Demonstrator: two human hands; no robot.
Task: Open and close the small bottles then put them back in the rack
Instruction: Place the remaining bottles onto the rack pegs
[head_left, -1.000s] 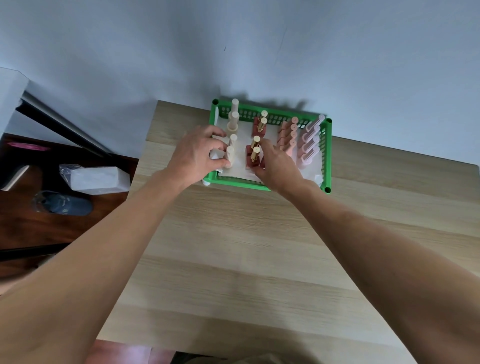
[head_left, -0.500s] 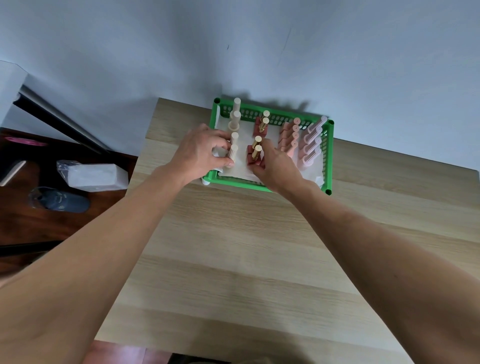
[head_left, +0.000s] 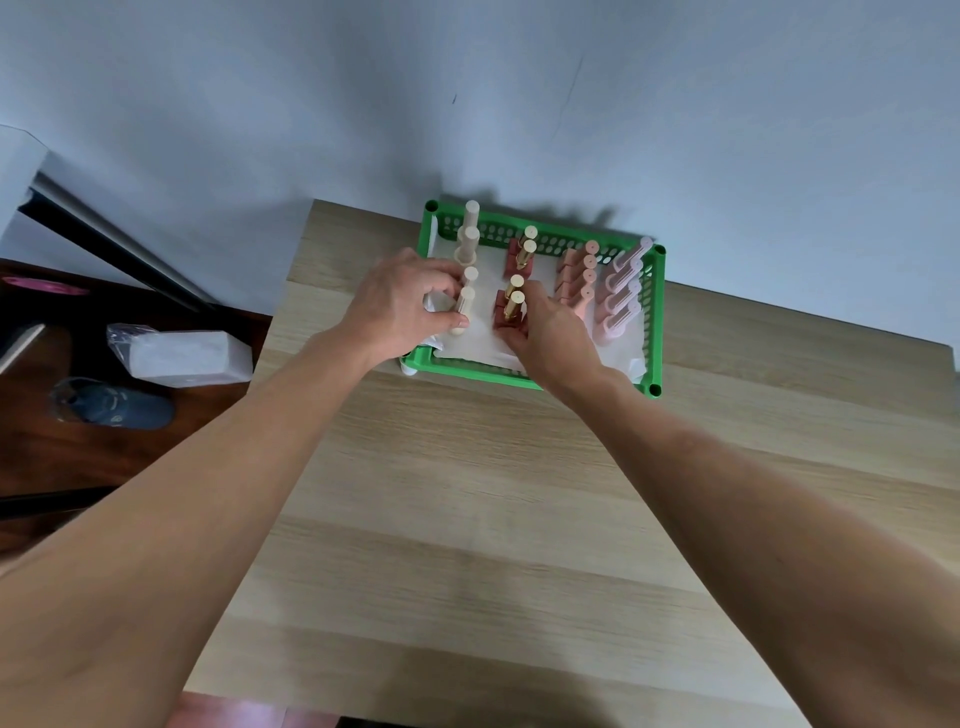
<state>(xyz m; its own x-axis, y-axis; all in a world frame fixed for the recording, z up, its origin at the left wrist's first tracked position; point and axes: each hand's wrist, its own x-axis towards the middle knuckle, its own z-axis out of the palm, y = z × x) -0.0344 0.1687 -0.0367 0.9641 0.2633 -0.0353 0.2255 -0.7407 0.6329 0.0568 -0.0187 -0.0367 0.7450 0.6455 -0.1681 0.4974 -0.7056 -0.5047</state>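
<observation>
A green plastic rack (head_left: 655, 317) stands at the table's far edge, lined with white paper. Inside stand rows of small bottles: cream ones (head_left: 470, 239) at the left, dark red ones with gold caps (head_left: 524, 254), peach ones (head_left: 582, 283) and pale pink ones (head_left: 621, 293) at the right. My left hand (head_left: 400, 306) is closed around the nearest cream bottle (head_left: 463, 309), which stands in the rack. My right hand (head_left: 553, 332) grips the nearest dark red bottle (head_left: 511, 312) at its base, inside the rack.
The light wooden table (head_left: 493, 519) reaches from the rack to me. A grey wall rises right behind the rack. Left of the table, lower down, lie a white wrapped block (head_left: 182, 356) and a blue shoe (head_left: 114, 410) on a dark floor.
Both hands stay on the same two bottles in the rack. The view has drifted slightly; nothing has been lifted.
</observation>
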